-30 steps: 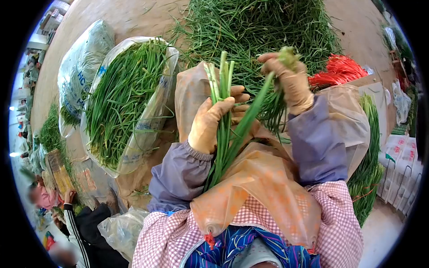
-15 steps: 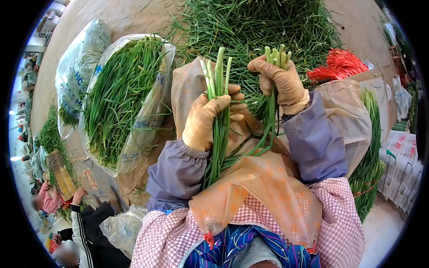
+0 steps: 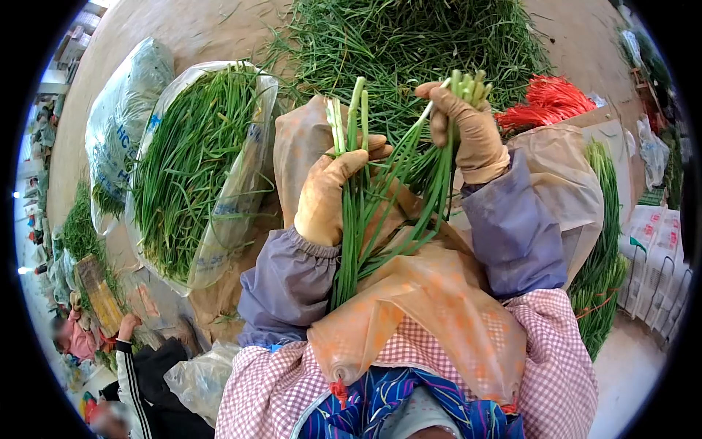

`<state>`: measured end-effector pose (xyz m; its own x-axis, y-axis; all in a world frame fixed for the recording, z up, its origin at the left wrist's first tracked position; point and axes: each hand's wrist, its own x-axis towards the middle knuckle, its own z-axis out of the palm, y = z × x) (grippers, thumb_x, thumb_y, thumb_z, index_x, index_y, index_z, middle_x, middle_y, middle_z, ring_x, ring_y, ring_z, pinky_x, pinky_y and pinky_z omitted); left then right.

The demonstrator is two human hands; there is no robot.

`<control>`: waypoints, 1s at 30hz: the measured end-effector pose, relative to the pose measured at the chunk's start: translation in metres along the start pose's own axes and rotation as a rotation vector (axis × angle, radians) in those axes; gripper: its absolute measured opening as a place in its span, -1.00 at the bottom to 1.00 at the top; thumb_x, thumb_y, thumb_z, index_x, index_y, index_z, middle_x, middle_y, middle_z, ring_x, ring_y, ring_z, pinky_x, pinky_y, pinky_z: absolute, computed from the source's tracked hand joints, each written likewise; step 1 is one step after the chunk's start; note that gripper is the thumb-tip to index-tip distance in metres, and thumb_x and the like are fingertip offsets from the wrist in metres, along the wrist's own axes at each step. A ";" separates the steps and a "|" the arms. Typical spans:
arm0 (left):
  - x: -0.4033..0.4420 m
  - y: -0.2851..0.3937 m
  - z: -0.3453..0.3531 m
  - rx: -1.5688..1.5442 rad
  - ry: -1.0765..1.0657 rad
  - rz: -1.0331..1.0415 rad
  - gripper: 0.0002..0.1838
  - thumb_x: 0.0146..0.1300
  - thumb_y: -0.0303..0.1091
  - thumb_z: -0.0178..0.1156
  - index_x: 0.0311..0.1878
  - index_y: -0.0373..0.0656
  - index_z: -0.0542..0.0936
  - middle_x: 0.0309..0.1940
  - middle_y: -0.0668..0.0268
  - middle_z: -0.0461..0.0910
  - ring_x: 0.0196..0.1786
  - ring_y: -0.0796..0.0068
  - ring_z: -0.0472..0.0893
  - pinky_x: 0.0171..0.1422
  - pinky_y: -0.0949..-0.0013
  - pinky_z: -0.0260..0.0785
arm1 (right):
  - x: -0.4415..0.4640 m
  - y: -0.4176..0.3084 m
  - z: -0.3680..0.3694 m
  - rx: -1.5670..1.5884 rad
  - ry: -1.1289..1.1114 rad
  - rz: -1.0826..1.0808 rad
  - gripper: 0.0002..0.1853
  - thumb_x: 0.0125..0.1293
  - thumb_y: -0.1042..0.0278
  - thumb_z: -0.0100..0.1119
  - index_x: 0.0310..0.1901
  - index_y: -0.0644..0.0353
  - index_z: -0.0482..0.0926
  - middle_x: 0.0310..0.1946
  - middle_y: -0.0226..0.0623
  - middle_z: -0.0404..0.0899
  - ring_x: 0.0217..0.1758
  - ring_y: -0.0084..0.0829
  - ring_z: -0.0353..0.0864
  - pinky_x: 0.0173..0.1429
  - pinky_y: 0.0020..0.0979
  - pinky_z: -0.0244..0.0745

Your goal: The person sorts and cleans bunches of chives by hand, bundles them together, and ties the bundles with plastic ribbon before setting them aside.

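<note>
My left hand (image 3: 329, 186), in a tan glove, is closed round a bunch of garlic chives (image 3: 352, 219). Their pale cut ends stick up above my fingers and the leaves hang toward my lap. My right hand (image 3: 468, 132), gloved alike, grips a smaller bunch of garlic chives (image 3: 459, 89) near its thick cut ends. From this hand, a pale-ended stalk (image 3: 418, 124) slants down to the left. The leaves of both bunches cross over the translucent tan apron (image 3: 431, 289) on my lap.
A heap of loose greens (image 3: 417, 44) lies ahead. To the left stand an open plastic bag (image 3: 197, 172) packed with greens and a fuller bag (image 3: 128, 121). Red ties (image 3: 552, 101) and tied greens (image 3: 599, 293) are at right. Another person's sleeve (image 3: 131, 388) shows lower left.
My right hand has shifted slightly right, and a slanting stalk now shows in it, apart from the left bunch. Fewer cut ends show above my left hand. The view has shifted a little.
</note>
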<state>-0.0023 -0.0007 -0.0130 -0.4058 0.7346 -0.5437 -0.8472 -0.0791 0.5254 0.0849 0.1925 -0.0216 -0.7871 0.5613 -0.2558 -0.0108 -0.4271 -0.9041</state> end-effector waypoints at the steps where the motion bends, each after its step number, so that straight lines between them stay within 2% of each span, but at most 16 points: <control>1: 0.001 0.000 -0.002 -0.010 -0.026 -0.001 -0.67 0.34 -0.41 -0.01 0.12 -0.30 0.49 -0.04 0.15 0.57 -0.12 0.34 0.59 -0.05 0.32 0.51 | 0.002 -0.004 -0.007 -0.023 0.057 -0.034 -0.78 0.30 0.25 0.22 -0.17 0.22 0.63 -0.67 -0.53 0.46 -0.73 -0.69 0.35 -0.69 -0.62 0.22; 2: 0.001 0.000 -0.005 -0.020 -0.051 -0.001 -0.66 0.34 -0.40 -0.01 0.13 -0.30 0.49 -0.03 0.15 0.57 -0.11 0.34 0.59 -0.06 0.33 0.51 | 0.005 -0.008 -0.020 -0.002 0.044 -0.116 -0.80 0.27 0.26 0.26 -0.19 0.20 0.64 -0.63 -0.52 0.49 -0.67 -0.69 0.41 -0.66 -0.62 0.27; 4: 0.006 -0.004 -0.016 -0.001 -0.083 0.030 -0.64 0.34 -0.38 -0.01 0.15 -0.28 0.50 -0.11 0.24 0.57 -0.18 0.45 0.57 -0.11 0.43 0.47 | 0.018 -0.016 -0.041 -0.017 0.323 -0.199 -0.85 0.18 0.33 0.34 -0.26 0.16 0.65 -0.58 -0.45 0.58 -0.69 -0.65 0.44 -0.66 -0.62 0.35; 6: -0.001 0.002 -0.013 0.042 -0.065 0.030 -0.64 0.32 -0.38 -0.01 0.14 -0.27 0.51 -0.17 0.30 0.56 -0.23 0.53 0.55 -0.12 0.48 0.45 | 0.031 -0.017 -0.059 -0.242 0.656 -0.462 -0.88 0.18 0.34 0.34 -0.30 0.16 0.64 -0.55 -0.43 0.61 -0.60 -0.63 0.51 -0.54 -0.60 0.42; 7: -0.005 0.007 -0.002 0.122 0.012 -0.001 -0.64 0.29 -0.39 0.00 0.12 -0.25 0.53 -0.26 0.38 0.53 -0.29 0.63 0.51 -0.18 0.55 0.41 | 0.024 -0.022 -0.059 -0.205 0.618 -0.417 -0.86 0.19 0.31 0.34 -0.30 0.16 0.62 -0.55 -0.44 0.59 -0.57 -0.63 0.51 -0.45 -0.57 0.42; 10: -0.005 0.007 0.002 0.208 -0.004 0.009 -0.64 0.26 -0.40 0.02 0.10 -0.23 0.55 -0.29 0.41 0.52 -0.28 0.68 0.50 -0.20 0.60 0.39 | 0.008 -0.024 -0.031 -0.181 0.172 -0.402 -0.83 0.22 0.28 0.32 -0.26 0.17 0.61 -0.59 -0.46 0.55 -0.61 -0.65 0.45 -0.50 -0.57 0.36; 11: 0.002 0.002 -0.002 0.161 -0.020 0.006 -0.66 0.23 -0.43 0.03 0.06 -0.23 0.57 -0.33 0.40 0.54 -0.31 0.68 0.53 -0.30 0.61 0.39 | -0.001 -0.022 -0.017 -0.168 -0.001 -0.253 -0.81 0.25 0.27 0.29 -0.21 0.19 0.60 -0.60 -0.46 0.53 -0.64 -0.66 0.41 -0.57 -0.59 0.30; 13: 0.001 0.003 0.004 0.227 0.004 -0.009 -0.67 0.23 -0.44 0.04 0.05 -0.25 0.56 -0.34 0.36 0.56 -0.36 0.62 0.55 -0.33 0.58 0.42 | -0.007 -0.012 0.004 -0.110 -0.248 -0.034 -0.84 0.23 0.34 0.30 -0.22 0.21 0.61 -0.62 -0.49 0.50 -0.68 -0.68 0.37 -0.64 -0.61 0.24; 14: 0.000 0.003 0.006 0.259 0.022 -0.014 -0.68 0.23 -0.45 0.05 0.05 -0.25 0.55 -0.35 0.34 0.57 -0.39 0.60 0.56 -0.35 0.56 0.43 | -0.013 -0.007 0.020 -0.118 -0.242 0.027 -0.75 0.21 0.34 0.31 -0.15 0.30 0.60 -0.66 -0.54 0.47 -0.71 -0.70 0.33 -0.65 -0.64 0.21; 16: 0.000 -0.002 0.005 0.208 0.051 -0.013 -0.70 0.25 -0.48 0.04 0.04 -0.28 0.54 -0.34 0.27 0.59 -0.41 0.50 0.59 -0.35 0.50 0.48 | -0.015 0.007 0.032 -0.121 -0.221 0.097 -0.79 0.20 0.40 0.31 -0.18 0.31 0.61 -0.65 -0.52 0.47 -0.72 -0.69 0.32 -0.64 -0.62 0.21; 20: -0.005 -0.001 0.005 0.040 0.001 0.027 -0.72 0.27 -0.53 0.02 0.05 -0.32 0.50 -0.28 0.16 0.61 -0.37 0.36 0.64 -0.28 0.40 0.55 | -0.010 -0.002 0.024 -0.054 -0.163 -0.013 -0.83 0.25 0.39 0.25 -0.19 0.29 0.62 -0.66 -0.49 0.47 -0.71 -0.66 0.32 -0.63 -0.60 0.21; 22: -0.007 -0.001 0.008 0.034 0.030 0.102 -0.73 0.32 -0.49 0.03 0.06 -0.32 0.50 -0.23 0.17 0.62 -0.26 0.34 0.65 -0.18 0.37 0.56 | -0.002 -0.005 0.002 -0.015 -0.124 -0.017 -0.76 0.27 0.28 0.24 -0.14 0.26 0.60 -0.67 -0.50 0.46 -0.69 -0.65 0.35 -0.61 -0.61 0.23; 24: -0.006 -0.005 0.013 -0.030 0.101 0.155 -0.73 0.35 -0.45 0.05 0.07 -0.30 0.50 -0.22 0.19 0.62 -0.23 0.36 0.64 -0.13 0.39 0.54 | 0.005 -0.007 -0.018 0.056 -0.108 -0.097 -0.75 0.27 0.23 0.24 -0.14 0.23 0.59 -0.51 -0.41 0.59 -0.57 -0.62 0.51 -0.54 -0.62 0.39; 25: 0.000 -0.007 0.003 0.118 0.049 0.214 -0.69 0.41 -0.32 0.03 0.12 -0.26 0.49 -0.21 0.20 0.62 -0.24 0.39 0.63 -0.13 0.44 0.50 | 0.006 -0.010 -0.024 0.065 -0.003 -0.125 -0.76 0.27 0.23 0.24 -0.14 0.20 0.58 -0.39 -0.35 0.62 -0.47 -0.59 0.57 -0.47 -0.60 0.47; 27: -0.001 -0.002 -0.007 0.058 -0.056 0.143 -0.64 0.42 -0.26 0.00 0.17 -0.25 0.46 -0.22 0.20 0.62 -0.28 0.42 0.63 -0.19 0.47 0.47 | 0.009 -0.016 -0.036 0.128 0.105 -0.147 -0.78 0.27 0.23 0.23 -0.13 0.15 0.57 -0.10 -0.19 0.63 -0.21 -0.49 0.66 -0.28 -0.50 0.64; 30: -0.002 -0.004 -0.007 0.037 -0.136 0.154 -0.60 0.45 -0.19 -0.07 0.22 -0.23 0.39 -0.25 0.20 0.61 -0.37 0.47 0.61 -0.31 0.49 0.44 | 0.012 -0.014 -0.041 0.114 0.231 -0.125 -0.82 0.22 0.27 0.29 -0.22 0.16 0.58 -0.38 -0.25 0.66 -0.44 -0.50 0.63 -0.37 -0.52 0.58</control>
<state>-0.0008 -0.0062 -0.0185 -0.4770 0.8005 -0.3629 -0.7647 -0.1744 0.6204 0.1009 0.2338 -0.0257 -0.6143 0.7555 -0.2278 -0.1785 -0.4143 -0.8925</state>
